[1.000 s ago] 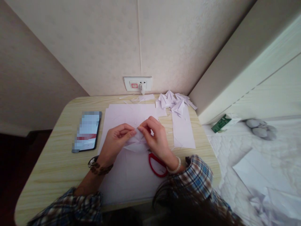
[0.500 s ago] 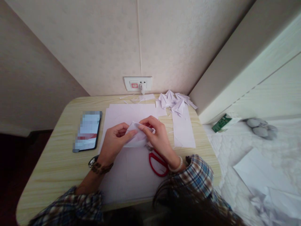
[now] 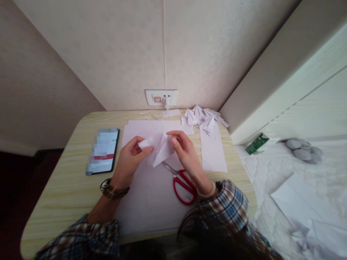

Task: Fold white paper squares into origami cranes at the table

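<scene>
A small folded white paper piece (image 3: pixel 160 148) is held just above the table between both hands. My left hand (image 3: pixel 129 161) pinches its left corner with thumb and fingers. My right hand (image 3: pixel 185 152) grips its right side, fingers curled round the edge. Under the hands lie large white sheets (image 3: pixel 151 195) spread on the pale wooden table (image 3: pixel 67 180). Red-handled scissors (image 3: pixel 182 182) lie on the sheets just below my right hand, blades pointing up-left toward the folded piece.
A phone (image 3: pixel 103 151) lies on the table to the left. A heap of folded paper shapes (image 3: pixel 202 117) sits at the back right, near a wall socket (image 3: pixel 161 97). On the right a bed holds loose paper (image 3: pixel 303 202) and a green box (image 3: pixel 256 143).
Both hands have lifted the folded piece off the sheets and turned it, so it stands more upright. The scissors' blades, hidden before under my right hand, now show.
</scene>
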Action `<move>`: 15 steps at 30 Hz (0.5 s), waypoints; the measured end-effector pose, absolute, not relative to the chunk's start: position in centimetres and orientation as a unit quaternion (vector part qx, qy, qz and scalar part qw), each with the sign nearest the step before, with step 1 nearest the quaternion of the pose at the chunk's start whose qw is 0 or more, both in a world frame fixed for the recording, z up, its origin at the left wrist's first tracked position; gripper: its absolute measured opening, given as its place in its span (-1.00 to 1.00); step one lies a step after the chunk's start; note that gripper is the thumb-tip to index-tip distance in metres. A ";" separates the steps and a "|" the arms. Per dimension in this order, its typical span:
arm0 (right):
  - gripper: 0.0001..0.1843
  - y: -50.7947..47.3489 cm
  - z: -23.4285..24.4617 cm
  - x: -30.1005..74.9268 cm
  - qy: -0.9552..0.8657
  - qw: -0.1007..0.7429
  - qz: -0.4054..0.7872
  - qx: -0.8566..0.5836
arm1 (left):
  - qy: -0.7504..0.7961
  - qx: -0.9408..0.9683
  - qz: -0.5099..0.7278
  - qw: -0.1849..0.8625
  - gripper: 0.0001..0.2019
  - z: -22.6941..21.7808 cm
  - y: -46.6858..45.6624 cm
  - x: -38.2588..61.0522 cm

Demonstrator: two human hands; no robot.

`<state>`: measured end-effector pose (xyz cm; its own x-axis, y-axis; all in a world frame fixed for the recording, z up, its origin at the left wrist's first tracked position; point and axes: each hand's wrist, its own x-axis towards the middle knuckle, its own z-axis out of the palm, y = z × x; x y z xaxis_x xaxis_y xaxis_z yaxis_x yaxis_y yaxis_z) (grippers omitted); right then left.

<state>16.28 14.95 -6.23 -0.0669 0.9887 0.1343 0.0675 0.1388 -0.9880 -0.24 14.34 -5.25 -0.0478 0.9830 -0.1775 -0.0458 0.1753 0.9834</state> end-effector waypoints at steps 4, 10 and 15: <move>-0.84 15.0 -6.3 16.1 -0.589 0.449 0.473 -0.477 | 0.533 0.406 0.478 0.568 -0.65 -5.2 14.4 -0.3; -0.84 14.8 -6.2 16.2 -0.629 0.413 0.423 -0.505 | 0.529 0.485 0.368 0.592 -0.57 -4.9 14.1 -0.4; -0.87 15.0 -6.1 16.4 -0.656 0.409 0.414 -0.481 | 0.547 0.482 0.322 0.604 -0.58 -4.8 14.2 -0.9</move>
<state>16.39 14.97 -6.10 -0.2030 0.9695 0.1374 0.2926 0.1940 -0.9364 -0.91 14.19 -4.77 0.1943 0.9158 -0.3515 0.1388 0.3290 0.9341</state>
